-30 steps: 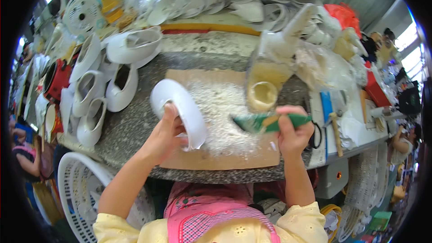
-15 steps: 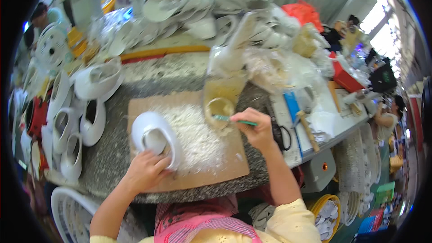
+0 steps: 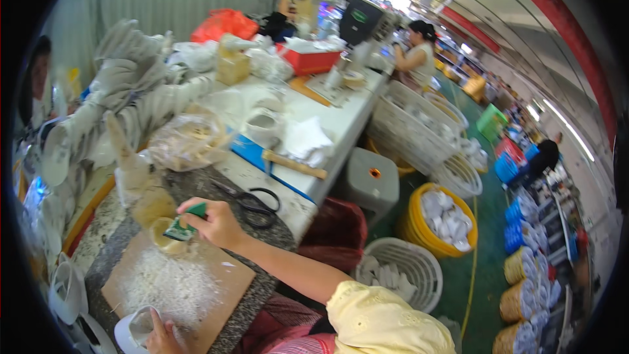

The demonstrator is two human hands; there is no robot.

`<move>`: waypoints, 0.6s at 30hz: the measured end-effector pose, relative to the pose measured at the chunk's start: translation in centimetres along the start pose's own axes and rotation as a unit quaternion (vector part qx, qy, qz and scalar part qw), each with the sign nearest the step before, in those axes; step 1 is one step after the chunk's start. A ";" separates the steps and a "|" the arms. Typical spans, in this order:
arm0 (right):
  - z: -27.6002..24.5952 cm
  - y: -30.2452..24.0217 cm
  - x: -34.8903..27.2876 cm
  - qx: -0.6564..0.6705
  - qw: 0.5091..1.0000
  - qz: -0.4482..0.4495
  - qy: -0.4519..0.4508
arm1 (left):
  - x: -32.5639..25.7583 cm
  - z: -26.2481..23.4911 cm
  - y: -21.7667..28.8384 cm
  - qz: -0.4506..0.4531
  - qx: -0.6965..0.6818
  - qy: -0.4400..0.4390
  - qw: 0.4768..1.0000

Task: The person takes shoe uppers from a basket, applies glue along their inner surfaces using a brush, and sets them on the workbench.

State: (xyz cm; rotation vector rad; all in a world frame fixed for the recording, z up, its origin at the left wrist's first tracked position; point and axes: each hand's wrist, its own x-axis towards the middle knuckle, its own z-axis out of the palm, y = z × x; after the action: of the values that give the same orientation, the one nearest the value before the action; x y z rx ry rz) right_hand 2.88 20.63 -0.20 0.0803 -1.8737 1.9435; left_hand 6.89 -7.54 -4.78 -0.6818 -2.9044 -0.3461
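Observation:
My right hand (image 3: 215,224) pinches a flat green-handled tool (image 3: 186,223). Its lower end is over the mouth of a small pale-yellow glue pot (image 3: 164,236); I cannot make out whether the tip is bristled. Low in the view, my left hand (image 3: 162,337) grips a white shoe upper (image 3: 128,332) by its opening, with the index finger laid over the edge. That upper rests at the near left of a brown cardboard sheet (image 3: 226,282), which is strewn with whitish crumbs (image 3: 171,283). The lower edge of the view cuts off part of the left hand.
Black scissors (image 3: 259,208) and a wooden-handled hammer (image 3: 295,164) lie beyond my right hand. More white uppers (image 3: 65,285) stand at the left. A grey stool (image 3: 372,177) and a yellow basket (image 3: 419,219) are on the floor at right. A co-worker (image 3: 416,56) sits farther off.
The view has swung to the right, so bench and hands appear farther left and lower. In my right hand the green tool has tilted and shows its broad face. My left hand still holds the upper.

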 end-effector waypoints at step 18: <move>-6.5 -4.8 -7.8 0.120 0.992 -0.017 0.037 | 1.8 -0.7 -0.9 0.110 0.054 -0.111 0.986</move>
State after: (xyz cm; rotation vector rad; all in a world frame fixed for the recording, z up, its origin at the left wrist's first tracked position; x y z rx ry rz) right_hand 13.20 24.74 1.15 0.1099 -1.5749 2.1112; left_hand 4.93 -7.78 -3.99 -1.0725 -2.9817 -0.0915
